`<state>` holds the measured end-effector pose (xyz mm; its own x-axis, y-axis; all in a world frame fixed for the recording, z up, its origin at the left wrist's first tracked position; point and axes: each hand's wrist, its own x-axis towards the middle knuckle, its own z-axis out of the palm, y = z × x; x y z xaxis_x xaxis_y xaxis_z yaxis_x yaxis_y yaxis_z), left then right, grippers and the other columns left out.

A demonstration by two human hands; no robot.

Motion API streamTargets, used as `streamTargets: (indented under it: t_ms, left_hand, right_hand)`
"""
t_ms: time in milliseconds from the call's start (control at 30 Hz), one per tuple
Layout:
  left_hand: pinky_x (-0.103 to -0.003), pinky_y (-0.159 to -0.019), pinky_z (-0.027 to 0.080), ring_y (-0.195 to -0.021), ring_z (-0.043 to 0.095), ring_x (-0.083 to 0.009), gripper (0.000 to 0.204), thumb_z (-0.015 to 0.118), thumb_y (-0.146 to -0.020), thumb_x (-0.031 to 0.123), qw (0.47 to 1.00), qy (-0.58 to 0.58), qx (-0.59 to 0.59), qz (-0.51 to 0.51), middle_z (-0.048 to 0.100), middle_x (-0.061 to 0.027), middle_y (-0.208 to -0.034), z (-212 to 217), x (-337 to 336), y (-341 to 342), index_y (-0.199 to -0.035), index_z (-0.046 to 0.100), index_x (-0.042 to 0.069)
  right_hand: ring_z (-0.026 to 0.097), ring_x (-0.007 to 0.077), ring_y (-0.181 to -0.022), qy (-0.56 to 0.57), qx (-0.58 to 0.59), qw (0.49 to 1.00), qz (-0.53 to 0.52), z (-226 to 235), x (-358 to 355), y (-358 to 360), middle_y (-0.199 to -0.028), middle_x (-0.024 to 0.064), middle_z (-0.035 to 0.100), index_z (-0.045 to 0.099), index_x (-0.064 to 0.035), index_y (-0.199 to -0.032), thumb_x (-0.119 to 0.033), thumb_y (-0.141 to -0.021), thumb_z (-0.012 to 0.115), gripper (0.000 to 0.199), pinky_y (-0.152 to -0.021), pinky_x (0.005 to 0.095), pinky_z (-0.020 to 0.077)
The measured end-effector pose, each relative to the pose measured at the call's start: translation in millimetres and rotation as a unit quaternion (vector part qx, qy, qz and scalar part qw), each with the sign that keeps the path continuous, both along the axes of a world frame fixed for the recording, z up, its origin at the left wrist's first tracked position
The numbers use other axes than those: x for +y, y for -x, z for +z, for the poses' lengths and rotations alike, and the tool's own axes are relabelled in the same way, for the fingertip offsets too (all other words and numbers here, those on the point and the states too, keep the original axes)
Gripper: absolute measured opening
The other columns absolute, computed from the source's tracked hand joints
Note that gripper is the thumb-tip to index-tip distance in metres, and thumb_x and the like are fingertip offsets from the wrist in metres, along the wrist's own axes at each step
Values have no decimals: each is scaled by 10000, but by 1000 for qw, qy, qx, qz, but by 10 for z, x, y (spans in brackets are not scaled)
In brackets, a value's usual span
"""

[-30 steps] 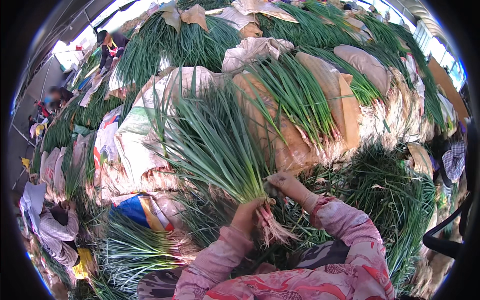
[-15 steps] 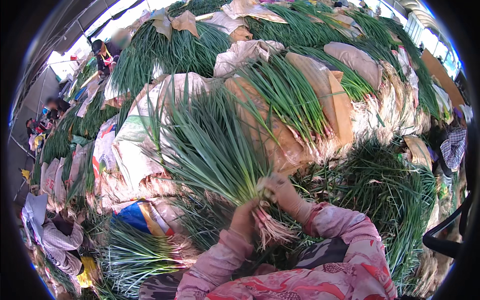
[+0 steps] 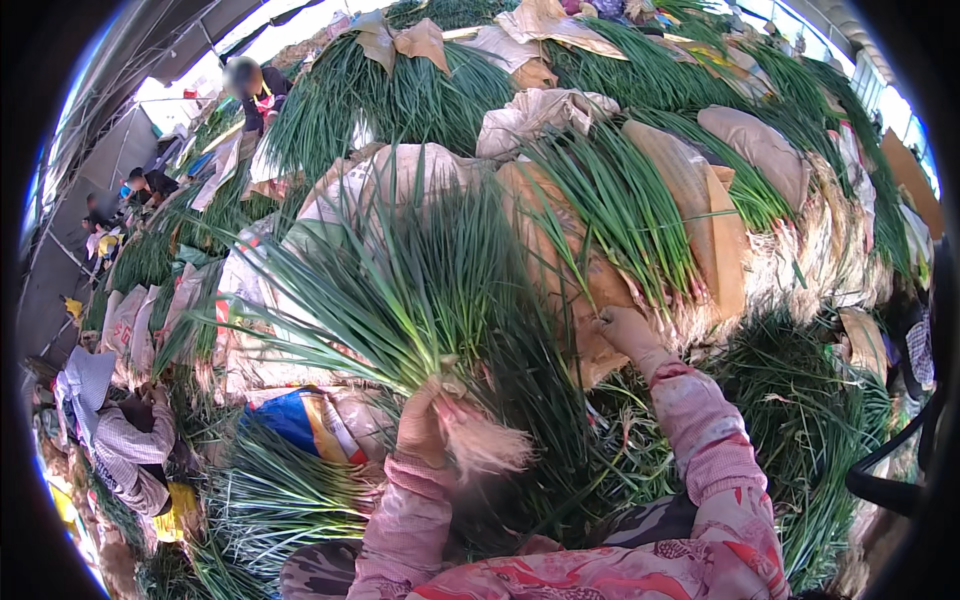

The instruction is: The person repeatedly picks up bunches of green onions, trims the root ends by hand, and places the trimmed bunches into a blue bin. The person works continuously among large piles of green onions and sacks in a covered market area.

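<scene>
spring onions in hand. the left hand [image 3: 424, 420] clasps the bunch [image 3: 425, 335] just above its roots [image 3: 485, 440], left of the lower edge of the brown sack [image 3: 598, 350]. the right hand [image 3: 628, 333], at the bunch's neck half a second ago, now lies at that edge beside a lone stalk [image 3: 580, 280]; whether it pinches this cannot be told. thus one hand alone grips the bunch.

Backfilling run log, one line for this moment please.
left hand: holds green onion bunch near roots | right hand: at brown covering, grip unclear
</scene>
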<state>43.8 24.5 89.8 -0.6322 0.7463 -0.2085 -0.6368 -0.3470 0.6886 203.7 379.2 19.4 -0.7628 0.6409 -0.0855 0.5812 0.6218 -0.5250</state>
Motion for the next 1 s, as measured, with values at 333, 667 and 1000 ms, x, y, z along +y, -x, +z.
streamTargets:
  t_ms: [333, 667, 1000]
  left_hand:
    - [-477, -571, 578, -517, 641, -344, 438, 584, -922, 391, 994, -13, 72, 82, 658, -180, -691, 455, -462, 188, -976, 592, -44]
    - [-454, -570, 578, -512, 625, -297, 390, 587, -946, 333, 995, 10, 41, 94, 616, -113, -647, 323, -719, 284, -1113, 609, -19]
    - [-518, -586, 568, -537, 639, -346, 420, 535, -948, 399, 984, 29, 33, 171, 644, -212, -625, 526, -818, 280, -762, 601, 29]
  right_hand:
    - [681, 261, -745, 84, 199, 968, 127, 823, -991, 929, -834, 100, 705, 676, -64, -1091, -336, -930, 651, 317, -657, 362, 518]
    - [587, 381, -1189, 266, 83, 960, 14, -729, -1724, -577, -1252, 285, 604, 452, -31, -1408, -515, -896, 634, 728, -1005, 416, 451]
    - [638, 394, -1021, 247, -313, 691, 603, -1084, -2349, -987, -1100, 228, 663, 512, -169, -1388, -209, -840, 617, 560, -871, 467, 489]
